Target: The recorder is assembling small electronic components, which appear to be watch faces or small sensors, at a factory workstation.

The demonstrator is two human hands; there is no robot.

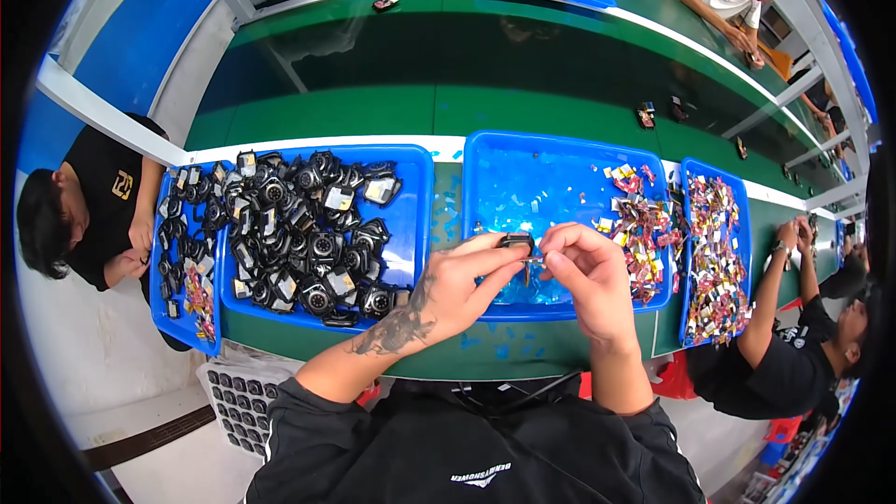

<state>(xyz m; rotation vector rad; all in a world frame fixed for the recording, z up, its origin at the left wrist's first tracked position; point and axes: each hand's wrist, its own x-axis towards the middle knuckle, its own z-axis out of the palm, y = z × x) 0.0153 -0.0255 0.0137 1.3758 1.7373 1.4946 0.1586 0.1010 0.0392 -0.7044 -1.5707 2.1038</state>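
Observation:
Between the thumb and fingers of my left hand is a small black watch case, held above the near part of a blue tray. My right hand is closed in a pinch right beside the case. A thin, shiny bit shows at its fingertips, too small to name. In the tray beneath lie scraps of blue film and, toward its right side, a heap of small red, yellow and white parts. Left of my hands, a second blue tray holds a pile of black watch cases.
A narrow blue tray of small coloured parts stands at the right, another mixed tray at the far left. Beyond the white rail runs a green conveyor with a few loose pieces. Co-workers sit on both sides and across.

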